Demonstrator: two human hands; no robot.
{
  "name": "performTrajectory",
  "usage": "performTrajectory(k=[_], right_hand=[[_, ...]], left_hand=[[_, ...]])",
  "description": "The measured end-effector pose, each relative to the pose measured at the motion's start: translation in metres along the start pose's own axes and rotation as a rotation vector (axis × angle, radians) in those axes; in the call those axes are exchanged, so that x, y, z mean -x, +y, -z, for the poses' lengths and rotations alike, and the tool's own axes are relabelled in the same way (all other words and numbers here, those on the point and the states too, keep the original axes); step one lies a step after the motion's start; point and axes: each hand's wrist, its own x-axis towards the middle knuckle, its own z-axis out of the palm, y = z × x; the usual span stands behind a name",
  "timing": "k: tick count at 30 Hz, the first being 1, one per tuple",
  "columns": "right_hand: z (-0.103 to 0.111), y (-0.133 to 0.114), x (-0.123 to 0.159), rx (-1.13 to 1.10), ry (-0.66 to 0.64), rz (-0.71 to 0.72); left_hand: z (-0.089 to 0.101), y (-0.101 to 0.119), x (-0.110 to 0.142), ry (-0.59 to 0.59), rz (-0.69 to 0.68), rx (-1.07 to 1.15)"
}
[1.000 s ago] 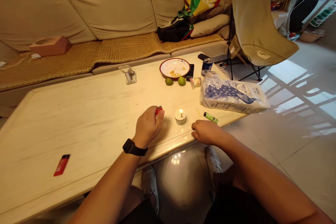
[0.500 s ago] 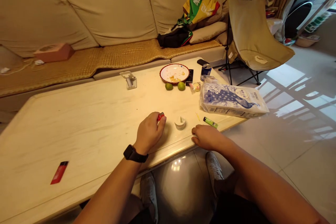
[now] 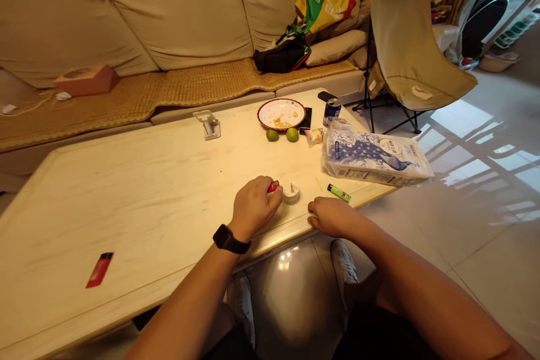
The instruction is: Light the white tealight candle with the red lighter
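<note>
My left hand (image 3: pixel 255 205), with a black watch (image 3: pixel 230 239) on its wrist, is closed around a red lighter (image 3: pixel 273 186); most of the lighter is hidden by the fingers. Just right of its top is a small round white candle (image 3: pixel 291 195) with an upright wick, standing on the table. No flame shows. My right hand (image 3: pixel 331 216) rests at the table's near edge, fingers loosely bent and slightly apart, with nothing visible in them. Beyond it lies a green lighter (image 3: pixel 338 193), beside a thin yellow strip (image 3: pixel 319 183).
On the pale table (image 3: pixel 147 197) are another red lighter (image 3: pixel 99 270), a phone stand (image 3: pixel 207 125), a plate (image 3: pixel 270 106) with food scraps, two green limes (image 3: pixel 292 135), a blue can (image 3: pixel 332 109) and a tissue pack (image 3: pixel 375 154). A sofa (image 3: pixel 181 22) and folding chair (image 3: pixel 415 45) stand behind.
My left hand has moved right with the red lighter, bringing it close beside the candle. My right hand has stayed in place at the table edge. The view has shifted slightly.
</note>
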Motion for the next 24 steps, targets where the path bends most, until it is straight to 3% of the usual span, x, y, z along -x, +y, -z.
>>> performTrajectory(k=[24], right_hand=[[0.0, 0.001, 0.0, -0.002, -0.015, -0.012]], left_hand=[[-0.007, 0.015, -0.008, -0.029, -0.075, -0.082]])
